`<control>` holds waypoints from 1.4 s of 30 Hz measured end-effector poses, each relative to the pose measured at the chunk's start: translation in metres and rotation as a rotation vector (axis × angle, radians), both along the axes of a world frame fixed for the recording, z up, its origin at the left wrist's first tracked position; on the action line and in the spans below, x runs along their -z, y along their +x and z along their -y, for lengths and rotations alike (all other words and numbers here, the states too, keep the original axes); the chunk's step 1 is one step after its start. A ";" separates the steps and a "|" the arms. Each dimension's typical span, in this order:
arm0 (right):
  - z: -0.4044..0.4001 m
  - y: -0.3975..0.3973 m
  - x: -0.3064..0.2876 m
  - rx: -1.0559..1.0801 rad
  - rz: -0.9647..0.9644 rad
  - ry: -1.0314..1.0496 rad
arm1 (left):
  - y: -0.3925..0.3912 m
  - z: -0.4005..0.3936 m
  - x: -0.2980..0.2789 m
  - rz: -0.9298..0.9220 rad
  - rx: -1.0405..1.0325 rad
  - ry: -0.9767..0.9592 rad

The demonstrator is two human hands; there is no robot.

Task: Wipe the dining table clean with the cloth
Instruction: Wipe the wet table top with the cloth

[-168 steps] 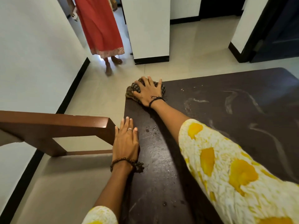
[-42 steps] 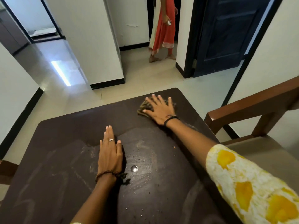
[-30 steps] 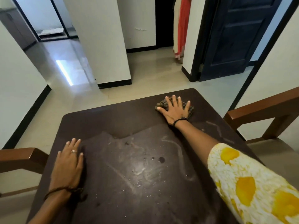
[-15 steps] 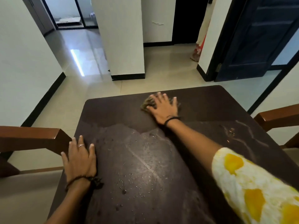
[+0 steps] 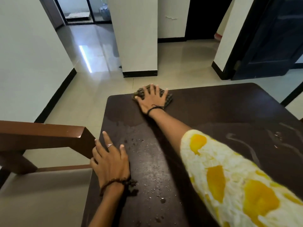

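The dark brown dining table fills the lower right, with water droplets and wet streaks on its top. A dark checked cloth lies bunched at the table's far edge, towards the far left corner. My right hand presses flat on the cloth, fingers spread, arm stretched out in a yellow-and-white sleeve. My left hand rests palm down on the table's left edge, fingers apart, holding nothing.
A brown wooden chair with a beige seat stands against the table's left side, its backrest touching my left hand. Beyond the table are tiled floor, a white pillar and a dark blue door at the right.
My right hand has slid the cloth leftwards along the far edge towards the left corner. The view has swung left. My left hand stays planted on the table's left edge.
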State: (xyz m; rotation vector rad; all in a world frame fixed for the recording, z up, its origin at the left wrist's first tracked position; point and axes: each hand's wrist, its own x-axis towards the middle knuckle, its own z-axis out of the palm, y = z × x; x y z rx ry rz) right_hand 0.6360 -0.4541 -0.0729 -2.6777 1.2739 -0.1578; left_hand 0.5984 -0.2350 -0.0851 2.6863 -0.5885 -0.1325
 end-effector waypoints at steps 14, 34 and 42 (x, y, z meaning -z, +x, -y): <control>-0.097 0.028 0.000 -0.565 -0.035 -0.014 | 0.005 -0.003 -0.012 -0.138 -0.113 -0.461; -0.133 -0.046 0.001 -0.785 -0.018 -0.051 | -0.049 -0.066 -0.003 0.005 -0.008 -0.041; -0.147 -0.023 0.007 -0.519 0.008 -0.052 | -0.049 -0.065 -0.003 0.031 -0.010 0.001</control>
